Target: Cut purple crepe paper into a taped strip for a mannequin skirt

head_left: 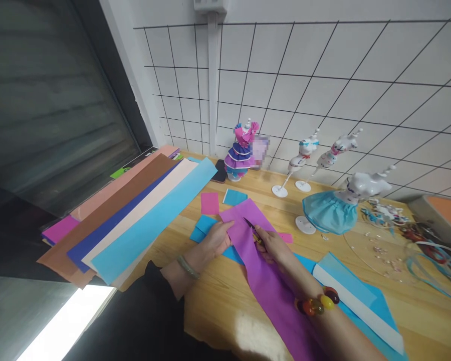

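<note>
A long purple paper strip (265, 281) lies across the wooden table (218, 306). My left hand (215, 239) pinches the strip's left edge, fingers closed on it. My right hand (272, 244) is closed on small scissors (252, 228), whose blades rest open on the purple paper near its far end. Small blue pieces (203, 226) lie under and beside my left hand. A green bangle is on my left wrist and a beaded bracelet on my right.
A fan of long coloured paper sheets (135, 215) overhangs the table's left edge. Pink (209, 203) and blue squares sit behind. Small dress-form figures (242, 150) stand along the wall, one in a teal skirt (328, 210). Blue and white sheets (357, 301) and ribbons lie at right.
</note>
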Demonstrator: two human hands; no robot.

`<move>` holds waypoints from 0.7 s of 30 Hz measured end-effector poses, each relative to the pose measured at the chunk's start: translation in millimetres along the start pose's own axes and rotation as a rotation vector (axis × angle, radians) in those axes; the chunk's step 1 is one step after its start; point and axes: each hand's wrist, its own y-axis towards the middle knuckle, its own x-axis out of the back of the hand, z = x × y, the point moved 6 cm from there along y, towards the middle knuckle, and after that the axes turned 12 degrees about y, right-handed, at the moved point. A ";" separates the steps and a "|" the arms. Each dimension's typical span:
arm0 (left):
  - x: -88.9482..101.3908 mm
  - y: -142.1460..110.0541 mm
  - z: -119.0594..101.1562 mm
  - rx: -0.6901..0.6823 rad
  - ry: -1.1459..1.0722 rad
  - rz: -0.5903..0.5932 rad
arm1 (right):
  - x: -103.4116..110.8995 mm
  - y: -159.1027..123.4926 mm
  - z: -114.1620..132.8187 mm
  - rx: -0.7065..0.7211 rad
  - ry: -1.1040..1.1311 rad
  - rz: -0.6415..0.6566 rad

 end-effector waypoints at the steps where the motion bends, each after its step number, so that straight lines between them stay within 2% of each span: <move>1: 0.4 0.8 1.0 0.005 0.008 0.004 | -0.5 0.0 0.4 0.000 0.002 -0.003; 8: -2.1 2.9 3.1 -0.020 -0.030 0.106 | -2.8 -1.6 1.4 0.012 0.033 -0.008; 21: -5.7 -0.3 -1.3 -0.030 -0.011 0.097 | -4.4 5.7 6.6 0.022 0.032 -0.025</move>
